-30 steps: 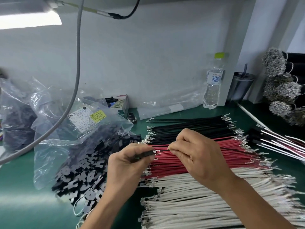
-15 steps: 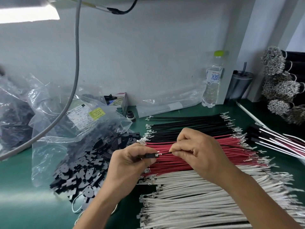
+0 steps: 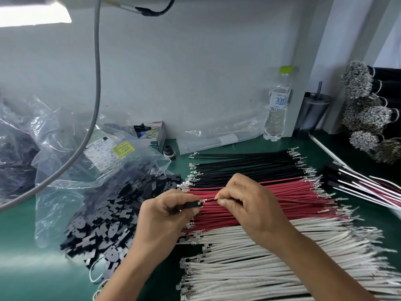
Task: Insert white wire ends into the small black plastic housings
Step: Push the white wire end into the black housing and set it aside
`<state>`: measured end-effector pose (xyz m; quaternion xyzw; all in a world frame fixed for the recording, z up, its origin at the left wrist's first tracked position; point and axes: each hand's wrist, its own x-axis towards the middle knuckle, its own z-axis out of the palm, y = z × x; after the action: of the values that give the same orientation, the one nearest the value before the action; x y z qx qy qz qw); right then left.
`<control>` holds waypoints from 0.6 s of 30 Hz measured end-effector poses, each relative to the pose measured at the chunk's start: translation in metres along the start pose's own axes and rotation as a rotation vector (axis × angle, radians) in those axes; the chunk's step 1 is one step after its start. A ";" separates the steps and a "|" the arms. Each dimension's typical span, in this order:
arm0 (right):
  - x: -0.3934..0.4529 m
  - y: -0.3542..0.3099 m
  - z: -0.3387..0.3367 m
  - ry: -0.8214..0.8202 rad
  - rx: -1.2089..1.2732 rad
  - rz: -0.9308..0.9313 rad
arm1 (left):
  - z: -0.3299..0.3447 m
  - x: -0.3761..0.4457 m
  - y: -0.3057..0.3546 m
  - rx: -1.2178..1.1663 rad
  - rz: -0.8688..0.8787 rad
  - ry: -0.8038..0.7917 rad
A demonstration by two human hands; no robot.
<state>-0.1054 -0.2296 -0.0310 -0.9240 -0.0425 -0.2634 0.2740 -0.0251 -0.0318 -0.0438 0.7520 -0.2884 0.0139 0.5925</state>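
My left hand (image 3: 161,216) pinches a small black plastic housing (image 3: 193,204) over the wire rows. My right hand (image 3: 249,205) grips a thin dark wire (image 3: 303,202) just behind its metal terminal, whose tip touches the housing's open end. The wire trails off to the right across the red bundle. White wires (image 3: 271,263) lie in a wide row below my hands, red wires (image 3: 288,192) under them, black wires (image 3: 245,166) beyond. A pile of loose black housings (image 3: 104,220) spills from a clear bag to the left.
Clear plastic bags (image 3: 65,148) of parts crowd the left side of the green mat (image 3: 19,257). A water bottle (image 3: 277,109) and a dark tumbler (image 3: 312,111) stand at the back wall. Bundled wire harnesses (image 3: 368,109) stack at the right. A grey cable (image 3: 95,83) hangs at the left.
The terminal has closed the small gap and now meets the housing's opening. Both hands stay in the same place over the red wires.
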 end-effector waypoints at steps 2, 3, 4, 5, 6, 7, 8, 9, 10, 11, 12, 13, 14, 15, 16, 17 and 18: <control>0.000 -0.001 0.001 -0.016 -0.027 -0.007 | 0.000 0.000 0.000 0.070 0.031 -0.010; 0.000 -0.001 0.001 -0.018 -0.026 0.000 | -0.001 0.000 -0.001 0.050 0.029 -0.013; 0.001 0.000 0.001 -0.018 -0.002 0.022 | -0.002 0.000 -0.001 -0.031 0.002 -0.020; 0.001 0.001 0.001 -0.012 0.031 0.041 | -0.003 0.001 0.000 -0.090 -0.023 -0.025; 0.001 0.000 0.001 -0.009 0.055 0.049 | -0.003 0.001 0.001 -0.119 -0.032 -0.032; 0.001 -0.001 0.002 -0.012 0.057 0.040 | -0.002 0.000 0.001 -0.092 -0.019 -0.033; 0.000 -0.004 0.003 -0.020 0.036 0.020 | 0.000 0.000 0.001 -0.036 -0.002 -0.037; -0.001 -0.006 0.004 -0.031 -0.006 -0.009 | 0.002 -0.001 0.001 0.047 0.029 -0.041; 0.000 -0.007 0.005 -0.041 -0.043 -0.031 | 0.003 -0.002 0.000 0.113 0.054 -0.041; 0.000 -0.006 0.006 -0.047 -0.055 -0.033 | 0.003 -0.003 -0.001 0.141 0.059 -0.037; 0.001 -0.004 0.005 -0.045 -0.046 -0.021 | 0.003 -0.002 -0.002 0.127 0.042 -0.027; 0.001 -0.002 0.004 -0.035 -0.030 -0.008 | 0.003 -0.002 -0.001 0.099 0.020 -0.016; 0.002 0.000 0.003 -0.025 -0.021 -0.001 | 0.003 -0.002 -0.001 0.065 0.002 -0.007; 0.002 0.000 0.004 -0.016 -0.024 -0.004 | 0.003 -0.002 0.000 0.032 -0.005 -0.001; 0.003 -0.001 0.005 -0.001 -0.040 -0.023 | 0.004 -0.002 0.001 0.000 -0.006 0.005; 0.003 -0.002 0.007 0.016 -0.061 -0.048 | 0.004 -0.003 0.001 -0.031 -0.007 0.004; 0.003 -0.003 0.009 0.030 -0.077 -0.073 | 0.004 -0.003 0.002 -0.055 -0.015 0.001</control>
<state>-0.0991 -0.2223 -0.0342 -0.9275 -0.0621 -0.2887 0.2291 -0.0299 -0.0341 -0.0444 0.7374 -0.2827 0.0021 0.6134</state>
